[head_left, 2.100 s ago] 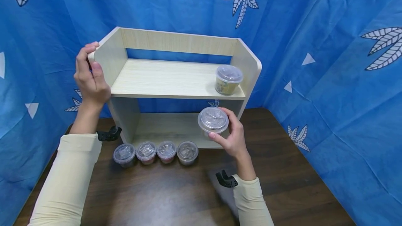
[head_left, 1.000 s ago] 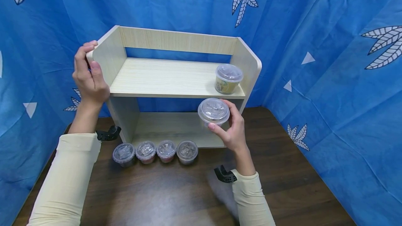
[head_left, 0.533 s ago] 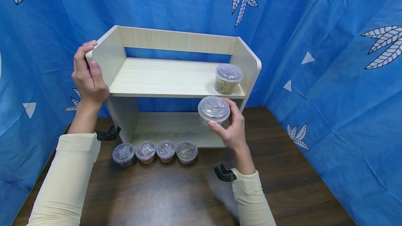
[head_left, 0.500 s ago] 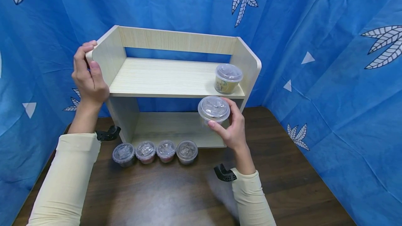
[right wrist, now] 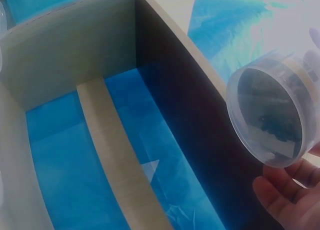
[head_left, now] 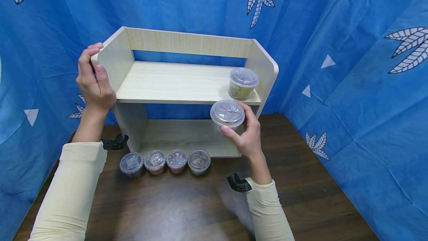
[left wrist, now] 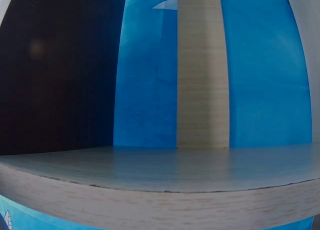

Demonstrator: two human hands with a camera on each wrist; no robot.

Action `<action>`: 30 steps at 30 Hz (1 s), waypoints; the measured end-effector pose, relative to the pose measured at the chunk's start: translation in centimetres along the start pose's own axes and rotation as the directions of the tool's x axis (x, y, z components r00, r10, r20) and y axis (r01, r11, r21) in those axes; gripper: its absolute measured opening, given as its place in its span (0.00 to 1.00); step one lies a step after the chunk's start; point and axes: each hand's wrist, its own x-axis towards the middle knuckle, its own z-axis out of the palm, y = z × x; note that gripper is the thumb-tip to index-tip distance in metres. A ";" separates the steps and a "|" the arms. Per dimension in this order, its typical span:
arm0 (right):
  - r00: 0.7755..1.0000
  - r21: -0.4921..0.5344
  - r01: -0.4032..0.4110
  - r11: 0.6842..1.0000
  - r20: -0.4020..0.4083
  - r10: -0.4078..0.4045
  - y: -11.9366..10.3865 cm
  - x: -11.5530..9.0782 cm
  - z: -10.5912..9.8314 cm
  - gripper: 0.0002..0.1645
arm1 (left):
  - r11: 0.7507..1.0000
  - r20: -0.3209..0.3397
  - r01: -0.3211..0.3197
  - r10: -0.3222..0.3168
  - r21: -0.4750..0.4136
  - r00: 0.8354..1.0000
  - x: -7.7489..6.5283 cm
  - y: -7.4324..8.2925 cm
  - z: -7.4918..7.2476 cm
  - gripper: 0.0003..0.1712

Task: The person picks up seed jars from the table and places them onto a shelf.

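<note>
My left hand (head_left: 95, 81) grips the front edge of the left side panel of a pale wooden two-tier shelf (head_left: 177, 81). That hand is out of sight in the left wrist view, where a pale board edge (left wrist: 165, 207) runs across the bottom. In my right hand (head_left: 249, 133) is a clear lidded plastic cup (head_left: 228, 112), pinched between thumb and fingers, in front of the upper board's right part. The right wrist view shows this cup (right wrist: 270, 117) tilted, fingers (right wrist: 285, 190) below it. Another lidded cup with yellowish contents (head_left: 242, 84) stands at the upper board's right end.
Several small lidded cups (head_left: 155, 161) stand in a row on the dark wooden table (head_left: 167, 203), before the lower board (head_left: 177, 135). The shelf's right side panel (head_left: 264, 70) rises beside the yellowish cup. A blue patterned curtain (head_left: 187, 3) hangs behind and to the right.
My right hand has raised the clear cup slowly from the lower tier's front to about the upper board's front edge. The left hand keeps its grip on the side panel.
</note>
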 end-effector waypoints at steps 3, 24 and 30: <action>1.000 -0.001 0.004 1.000 -0.004 -0.004 0.0 0.1 0.0 0.53 | 1.000 -0.001 -0.001 0.001 -0.002 1.000 0.0 0.0 0.0 0.24; 1.000 -0.036 -0.001 0.999 -0.019 0.000 -0.1 1.0 0.1 0.53 | 1.000 -0.015 -0.002 0.001 -0.018 1.000 0.0 0.4 0.2 0.24; 1.000 -0.044 -0.004 0.999 -0.025 0.002 -0.2 1.4 0.2 0.54 | 1.000 -0.015 -0.001 0.001 -0.016 1.000 0.0 0.3 0.2 0.23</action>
